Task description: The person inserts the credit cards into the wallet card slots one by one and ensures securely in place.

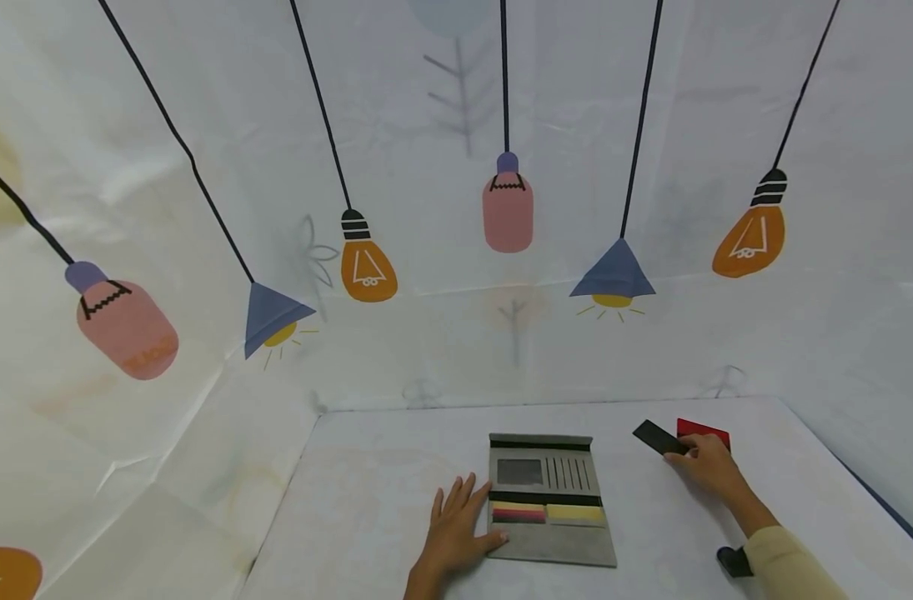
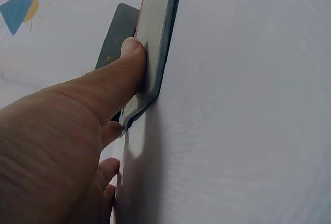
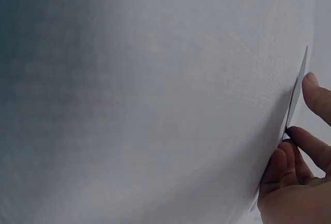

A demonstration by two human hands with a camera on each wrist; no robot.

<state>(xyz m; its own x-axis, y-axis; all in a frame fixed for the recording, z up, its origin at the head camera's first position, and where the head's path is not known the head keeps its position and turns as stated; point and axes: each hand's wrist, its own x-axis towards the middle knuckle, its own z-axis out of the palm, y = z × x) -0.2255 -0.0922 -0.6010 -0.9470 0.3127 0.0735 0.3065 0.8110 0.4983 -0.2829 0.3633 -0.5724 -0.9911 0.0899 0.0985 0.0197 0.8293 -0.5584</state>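
A grey travel wallet (image 1: pixel 552 546) lies unfolded on the white table, with a dark window, slits in its upper part and yellow and red cards (image 1: pixel 518 512) in its lower pockets. My left hand (image 1: pixel 456 529) rests at its left edge, fingers spread; the left wrist view shows the thumb (image 2: pixel 132 53) pressing on the wallet (image 2: pixel 158 32). Off to the right, my right hand (image 1: pixel 707 467) pinches a dark card (image 1: pixel 657 437) between thumb and fingers. In the right wrist view this card (image 3: pixel 297 94) appears nearly edge-on. Partly behind the right hand is a red flat piece (image 1: pixel 707 430).
White sheeting (image 1: pixel 426 350) printed with hanging lamps and bulbs rises behind the table (image 1: pixel 373 467) and along its sides. A small black object (image 1: pixel 734 562) sits at the right sleeve (image 1: pixel 786 562).
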